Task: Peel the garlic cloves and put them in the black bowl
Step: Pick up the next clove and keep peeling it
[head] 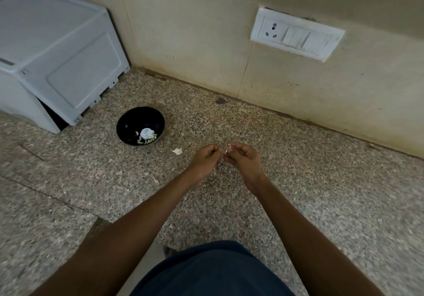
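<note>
Item: garlic clove (225, 151), part-skinned, pinched between the curled fingertips of the left hand (205, 157) and the right hand (243, 159); papery skin shows at the tips, the clove itself mostly hidden
Item: black bowl (140, 125), well to the left of the fingers, on the speckled granite counter (298, 181); holds several peeled cloves and a white lump
Item: loose garlic piece (177, 150), on the counter between fingers and bowl, peeled or not cannot be told
Step, as judged: peeling under way, skin not yet off
Next move calls for: stripping the remaining skin, then carrying the clove leftward to drop in the bowl
</note>
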